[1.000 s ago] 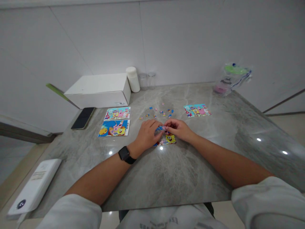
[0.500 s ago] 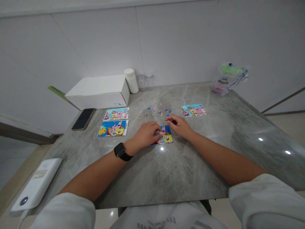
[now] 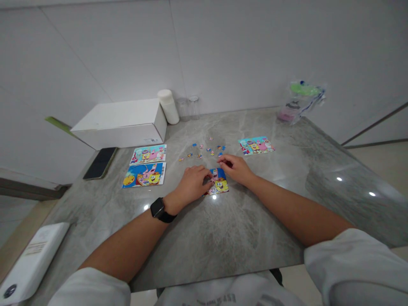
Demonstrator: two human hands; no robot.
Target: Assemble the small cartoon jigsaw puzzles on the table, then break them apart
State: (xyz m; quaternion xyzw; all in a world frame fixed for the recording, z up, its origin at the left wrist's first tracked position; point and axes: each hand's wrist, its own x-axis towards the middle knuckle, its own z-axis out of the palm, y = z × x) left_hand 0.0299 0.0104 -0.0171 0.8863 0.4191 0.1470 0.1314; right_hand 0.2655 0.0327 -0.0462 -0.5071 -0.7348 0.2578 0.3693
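A partly assembled cartoon puzzle (image 3: 221,183) lies flat on the grey table (image 3: 223,238), its left part hidden under my left hand (image 3: 194,183). That hand rests on the puzzle with its fingers bent and thumb apart, and nothing shows between them. My right hand (image 3: 235,169) is just right of the puzzle's upper edge, thumb and forefinger pressed together near a blue piece (image 3: 220,154); what they pinch, if anything, is too small to tell. Several loose pieces (image 3: 208,149) lie scattered beyond both hands.
Two picture cards (image 3: 148,154) (image 3: 145,175) lie at the left, another card (image 3: 256,145) at the right. Around the edges are a phone (image 3: 100,163), white box (image 3: 121,123), white bottle (image 3: 168,108), clear glasses (image 3: 194,108), plastic bag (image 3: 299,104) and white device (image 3: 35,259).
The view has shifted slightly, so the table items sit a little further left. Both hands stay near the puzzle with almost the same pose.
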